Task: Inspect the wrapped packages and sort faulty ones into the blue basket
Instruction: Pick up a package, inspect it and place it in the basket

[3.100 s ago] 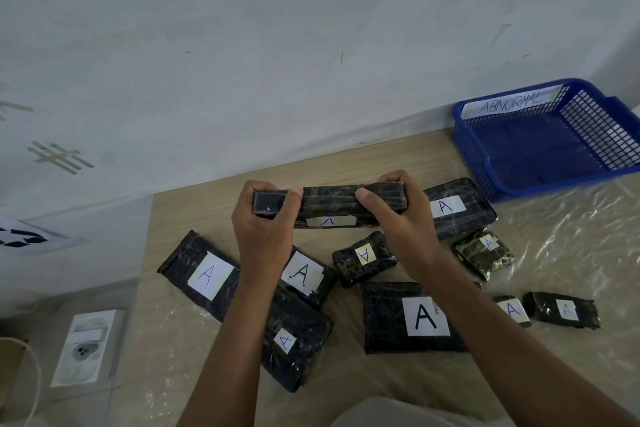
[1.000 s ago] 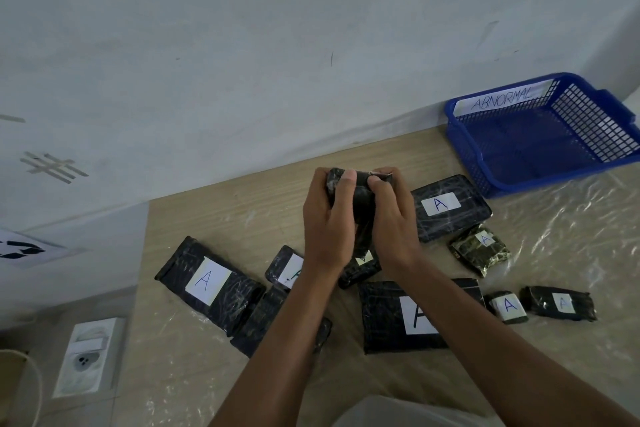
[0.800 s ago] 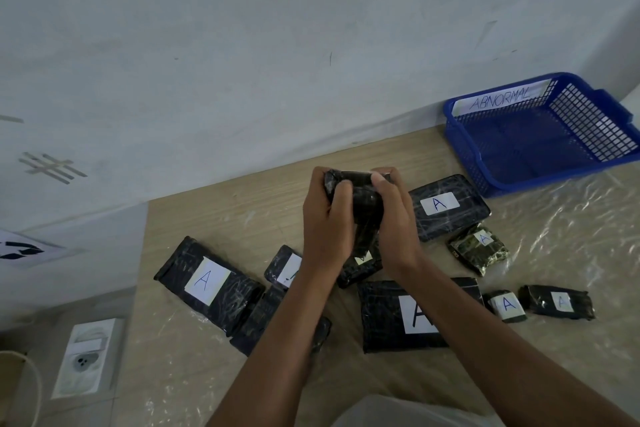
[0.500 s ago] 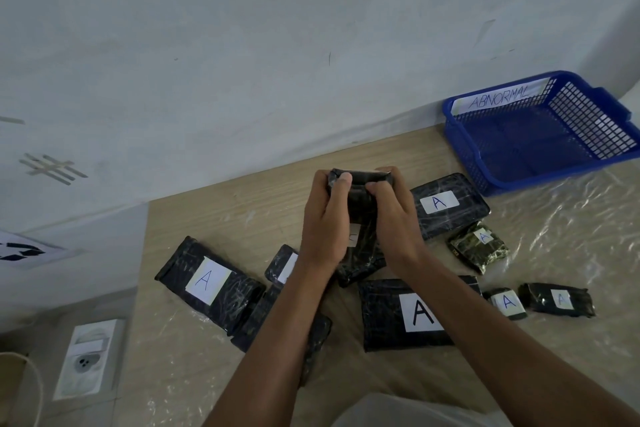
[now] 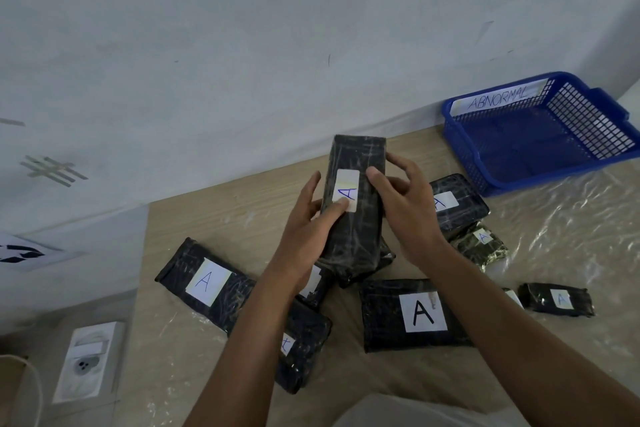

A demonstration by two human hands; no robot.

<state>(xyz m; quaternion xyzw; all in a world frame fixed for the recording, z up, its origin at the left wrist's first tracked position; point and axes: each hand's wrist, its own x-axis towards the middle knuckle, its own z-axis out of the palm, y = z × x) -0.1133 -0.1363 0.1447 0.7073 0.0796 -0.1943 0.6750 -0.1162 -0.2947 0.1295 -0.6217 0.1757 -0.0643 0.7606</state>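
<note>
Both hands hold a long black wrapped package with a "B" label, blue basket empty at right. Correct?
Not quite: the head view shows the label on the long black wrapped package reads "A", not "B". Both hands, left and right, hold it; the blue plastic mesh basket is empty.

Both forearms are bare, no sleeves, watch or rings (a pale garment shows at the bottom edge).

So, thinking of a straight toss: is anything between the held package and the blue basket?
Nothing visible blocks it. The held package is up off the table; the flat package lies low beneath the path to the blue basket.
</note>
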